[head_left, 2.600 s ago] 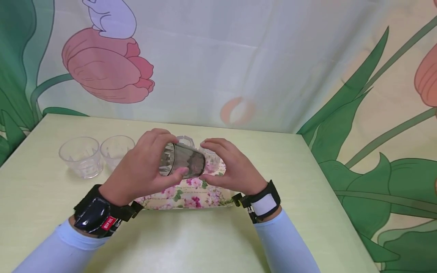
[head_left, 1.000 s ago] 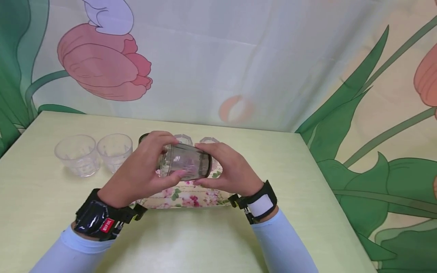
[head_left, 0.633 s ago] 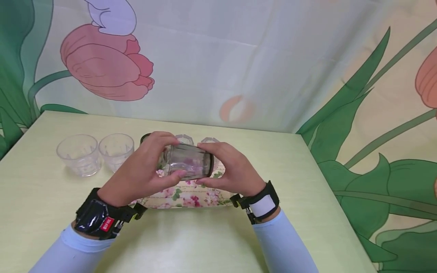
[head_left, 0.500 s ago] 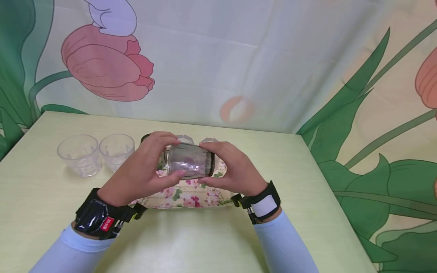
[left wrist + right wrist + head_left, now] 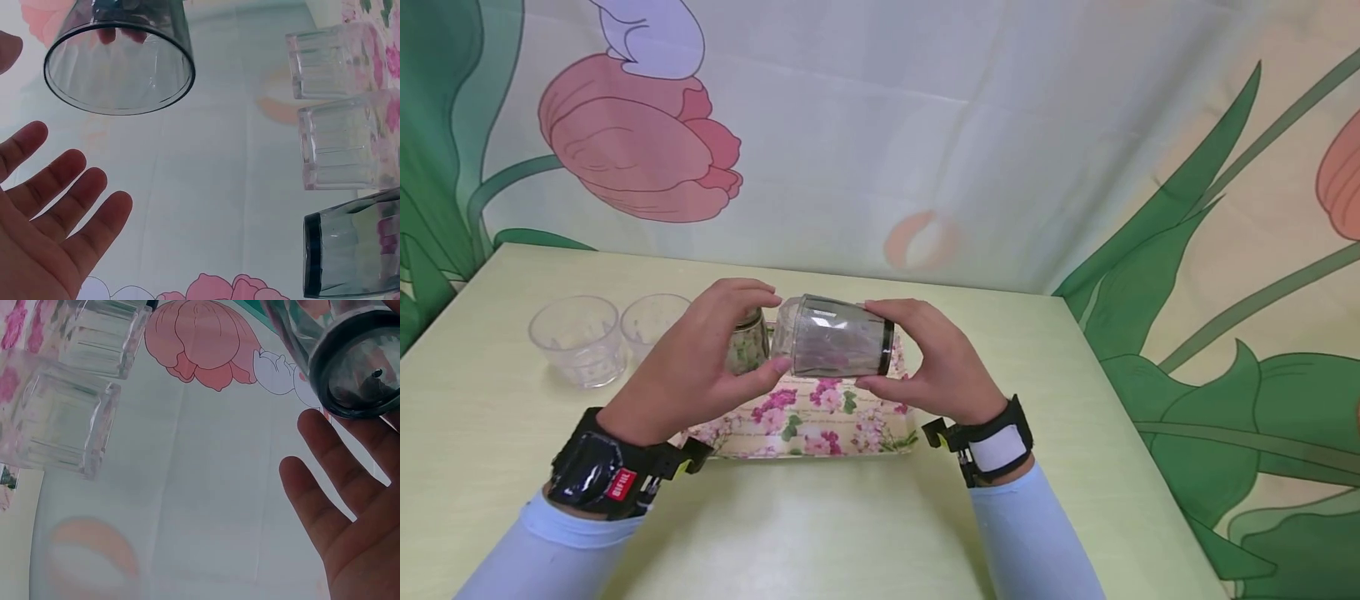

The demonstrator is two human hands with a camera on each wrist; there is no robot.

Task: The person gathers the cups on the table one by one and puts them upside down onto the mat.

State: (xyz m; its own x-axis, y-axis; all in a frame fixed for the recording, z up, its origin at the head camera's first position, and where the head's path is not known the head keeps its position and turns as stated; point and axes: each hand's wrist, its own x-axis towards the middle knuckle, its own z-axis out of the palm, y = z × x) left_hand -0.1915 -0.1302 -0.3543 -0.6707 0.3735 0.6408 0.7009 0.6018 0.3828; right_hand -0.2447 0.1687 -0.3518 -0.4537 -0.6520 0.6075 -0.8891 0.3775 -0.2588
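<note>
My right hand (image 5: pixel 943 358) grips a smoky grey drinking glass (image 5: pixel 842 337) near its dark base, thumb below and fingers above. The glass lies sideways in the air over a floral tray (image 5: pixel 820 433), mouth toward my left hand (image 5: pixel 692 367). That hand has its fingers spread, apart from the rim in the left wrist view. Another grey glass (image 5: pixel 350 250) stands upside down on the tray, partly behind my left hand in the head view. Two upside-down clear glasses (image 5: pixel 337 150) stand beside it, largely hidden by the held glass in the head view.
Two clear glasses, one at the left (image 5: pixel 578 342) and one partly behind my left hand (image 5: pixel 653 321), stand upright on the pale table (image 5: pixel 850 533). A printed flower curtain (image 5: pixel 850 150) hangs behind the table.
Both hands held the grey glass before. Now my left hand has let go and drawn slightly left, while my right hand has carried the glass a little right and up.
</note>
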